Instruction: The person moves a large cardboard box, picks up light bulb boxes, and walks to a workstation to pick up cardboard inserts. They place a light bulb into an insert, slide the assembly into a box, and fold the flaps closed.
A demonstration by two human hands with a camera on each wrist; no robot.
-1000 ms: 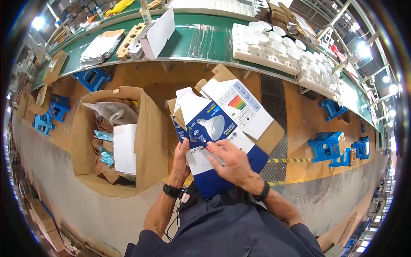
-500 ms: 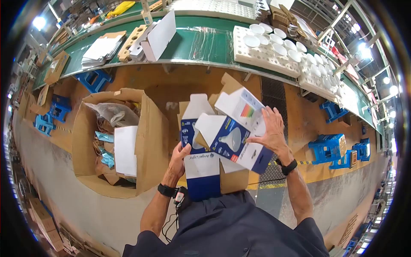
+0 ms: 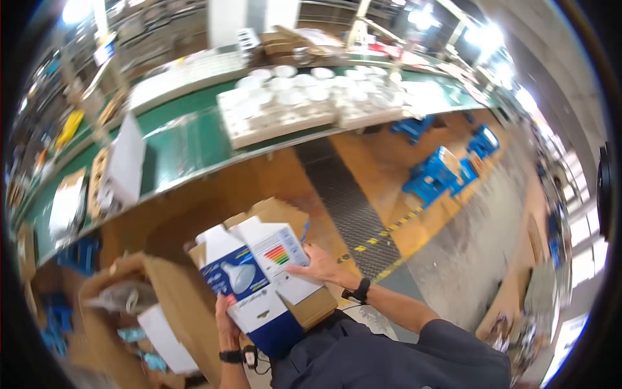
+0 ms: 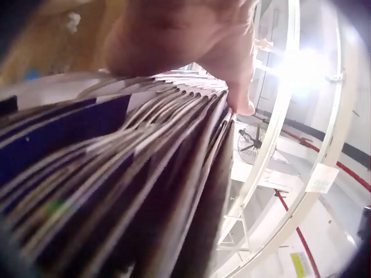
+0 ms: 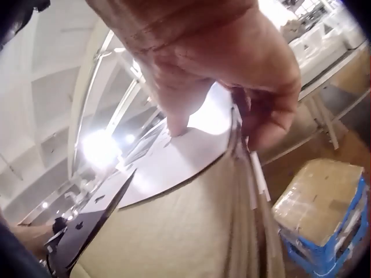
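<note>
A stack of flat printed cartons point(image 3: 269, 275), blue and white with a bulb picture, lies tilted in front of the person's body, gripped from both sides. The left hand point(image 3: 227, 316) holds its lower left edge, thumb on the printed face. At the right edge, the right hand point(image 3: 319, 264) has its thumb on the white panel; its other fingers are largely hidden. Many layered carton edges point(image 4: 151, 139) show below the left hand point(image 4: 185, 37) in the left wrist view. In the right wrist view, the right hand point(image 5: 232, 63) pinches the stack point(image 5: 168, 231) between thumb and curled fingers.
A large open cardboard box point(image 3: 184, 288) with wrapping and a white sheet stands at lower left. Beyond runs a green-topped bench point(image 3: 181, 146) bearing perforated trays point(image 3: 278, 129) of white cups. Blue stools point(image 3: 431, 175) stand on the floor at the right.
The head view has swung to the right. The upper carton, fanned out to the right half a second ago, now lies closer over the others, and the right hand has moved inward with it.
</note>
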